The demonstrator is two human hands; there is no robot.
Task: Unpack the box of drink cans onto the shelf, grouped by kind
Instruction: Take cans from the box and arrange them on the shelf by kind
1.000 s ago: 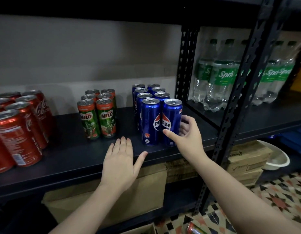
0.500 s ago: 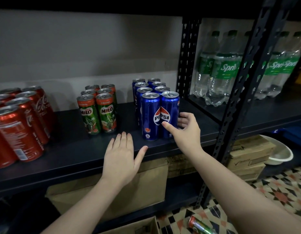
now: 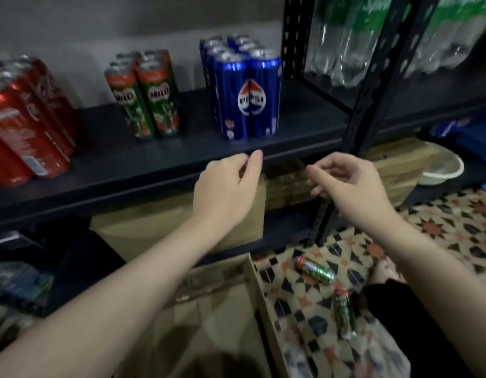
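Observation:
Three groups of cans stand on the dark shelf [image 3: 181, 156]: red Coca-Cola cans [image 3: 26, 124] at the left, green Milo cans [image 3: 146, 96] in the middle, blue Pepsi cans [image 3: 247, 91] to their right. My left hand [image 3: 228, 184] hovers in front of the shelf edge, fingers loosely curled and holding nothing. My right hand [image 3: 345, 184] hangs beside it, below the shelf, also loosely curled with nothing in it. The cardboard box [image 3: 225, 309] sits open below my arms. Two green Milo cans [image 3: 315, 270] [image 3: 344, 312] lie on the tiled floor.
A black shelf upright [image 3: 373, 85] stands right of the Pepsi cans, with Sprite bottles [image 3: 345, 36] behind it. Brown cartons [image 3: 160, 227] and a white bowl [image 3: 441, 167] occupy the lower shelf. The patterned floor [image 3: 441, 227] is at the right.
Both hands have come off the shelf and pulled back toward me, fingers curling. The view has tilted down, bringing the box and the floor cans into sight.

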